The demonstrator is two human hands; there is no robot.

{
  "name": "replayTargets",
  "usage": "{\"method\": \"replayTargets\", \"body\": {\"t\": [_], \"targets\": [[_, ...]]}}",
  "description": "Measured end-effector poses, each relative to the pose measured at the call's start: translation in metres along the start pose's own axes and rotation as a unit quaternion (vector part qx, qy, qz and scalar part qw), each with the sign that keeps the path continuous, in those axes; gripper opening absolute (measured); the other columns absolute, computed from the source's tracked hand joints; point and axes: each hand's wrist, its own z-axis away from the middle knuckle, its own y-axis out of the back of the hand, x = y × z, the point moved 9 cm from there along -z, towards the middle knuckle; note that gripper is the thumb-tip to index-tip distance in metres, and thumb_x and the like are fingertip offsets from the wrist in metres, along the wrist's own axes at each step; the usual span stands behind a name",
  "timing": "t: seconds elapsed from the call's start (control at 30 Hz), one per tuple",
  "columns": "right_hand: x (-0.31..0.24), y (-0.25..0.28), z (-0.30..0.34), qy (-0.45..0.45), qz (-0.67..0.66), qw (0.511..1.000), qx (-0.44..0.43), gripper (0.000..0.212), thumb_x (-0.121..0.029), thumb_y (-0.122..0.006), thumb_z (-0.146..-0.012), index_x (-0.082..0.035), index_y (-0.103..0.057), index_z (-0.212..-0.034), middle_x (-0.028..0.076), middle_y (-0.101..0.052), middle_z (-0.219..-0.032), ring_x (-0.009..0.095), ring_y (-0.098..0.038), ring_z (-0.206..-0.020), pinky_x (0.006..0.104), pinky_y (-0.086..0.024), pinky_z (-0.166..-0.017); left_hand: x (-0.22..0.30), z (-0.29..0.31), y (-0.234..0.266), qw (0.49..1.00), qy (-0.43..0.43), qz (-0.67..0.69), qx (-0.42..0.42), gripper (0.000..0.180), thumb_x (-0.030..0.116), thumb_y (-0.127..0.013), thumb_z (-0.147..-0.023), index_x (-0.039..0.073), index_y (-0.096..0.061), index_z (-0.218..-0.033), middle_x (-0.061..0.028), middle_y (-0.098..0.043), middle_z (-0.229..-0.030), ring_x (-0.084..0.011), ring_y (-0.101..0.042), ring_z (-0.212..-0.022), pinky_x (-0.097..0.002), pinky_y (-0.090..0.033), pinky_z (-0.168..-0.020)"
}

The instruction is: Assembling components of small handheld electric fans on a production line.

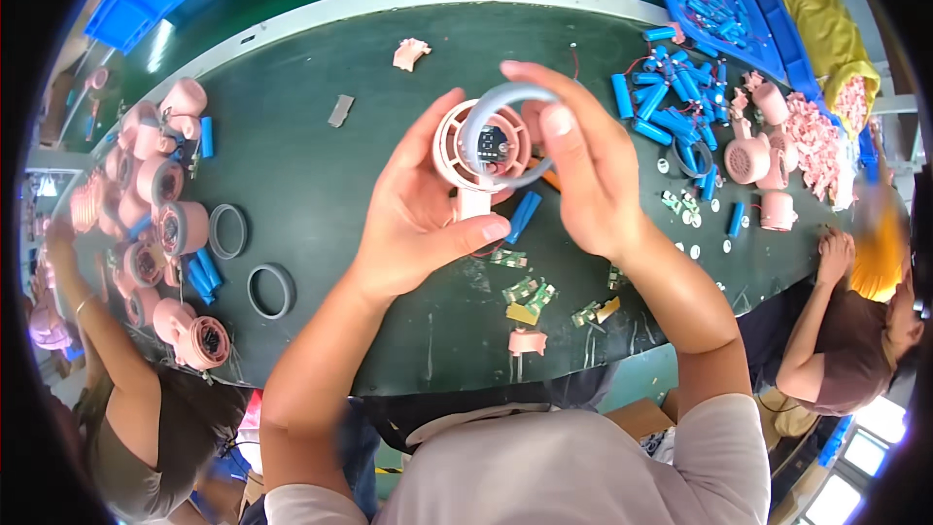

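Observation:
My left hand (pixel 394 224) is closed around a pink handheld fan housing (pixel 473 204), its round open face turned up and a small dark circuit board (pixel 489 144) inside. Between the thumb and fingers of my right hand (pixel 595 175) is a grey ring (pixel 507 94). The ring is tilted over the housing's round face and overlaps its right side; whether they touch, I cannot tell. Just below the housing lies a blue cylindrical battery (pixel 524 217) on the dark green table.
Pink fan housings (pixel 182 227) crowd the left, near two loose grey rings (pixel 253 294). Blue batteries (pixel 671 102) pile at the right, before a blue bin (pixel 773 49) of more. Small green circuit boards (pixel 522 289) lie nearer me. Co-workers sit on both sides, one hand (pixel 834 255) at the right edge.

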Motion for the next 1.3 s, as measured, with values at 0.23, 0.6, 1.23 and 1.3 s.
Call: {"method": "replayTargets", "body": {"t": [0.23, 0.6, 1.23, 1.3], "targets": [[-0.050, 0.004, -0.001, 0.260, 0.189, 0.943, 0.092, 0.038, -0.002, -0.062, -0.075, 0.005, -0.060, -0.113, 0.007, -0.050, -0.064, 0.018, -0.048, -0.048, 0.0294, -0.040, -0.043, 0.015, 0.001, 0.000, 0.996, -0.074, -0.053, -0.021, 0.098, -0.005, -0.079, -0.064, 0.002, -0.021, -0.143, -0.0121, -0.042, -0.135, -0.0226, -0.044, -0.123, -0.0384, -0.039, -0.103], [-0.074, -0.001, 0.017, 0.393, 0.230, 0.888, 0.063, 0.046, -0.001, -0.070, -0.065, 0.009, -0.061, -0.109, 0.007, -0.054, -0.071, 0.016, -0.050, -0.052, 0.0278, -0.039, -0.041, 0.017, 0.001, -0.001, 0.995, -0.080, -0.056, 0.006, 0.106, 0.002, -0.084, -0.059, 0.005, -0.020, -0.144, -0.0193, -0.031, -0.144, -0.0268, -0.040, -0.128, -0.0401, -0.040, -0.103], [-0.068, -0.001, 0.018, 0.382, 0.217, 0.892, 0.109, 0.037, 0.000, -0.066, -0.073, 0.012, -0.060, -0.108, 0.014, -0.063, -0.079, 0.018, -0.054, -0.052, 0.0285, -0.044, -0.042, 0.024, 0.005, -0.001, 0.988, -0.116, -0.102, 0.019, 0.108, 0.005, -0.086, -0.056, 0.006, -0.023, -0.143, -0.0189, -0.031, -0.144, -0.0271, -0.043, -0.126, -0.0410, -0.040, -0.103], [-0.071, 0.000, 0.020, 0.381, 0.221, 0.892, 0.105, 0.036, 0.000, -0.066, -0.074, 0.012, -0.060, -0.107, 0.014, -0.063, -0.079, 0.018, -0.054, -0.052, 0.0284, -0.044, -0.042, 0.024, 0.006, -0.001, 0.986, -0.123, -0.108, 0.014, 0.107, 0.005, -0.086, -0.056, 0.006, -0.024, -0.143, -0.0189, -0.031, -0.144, -0.0271, -0.043, -0.126, -0.0411, -0.040, -0.103]]}}
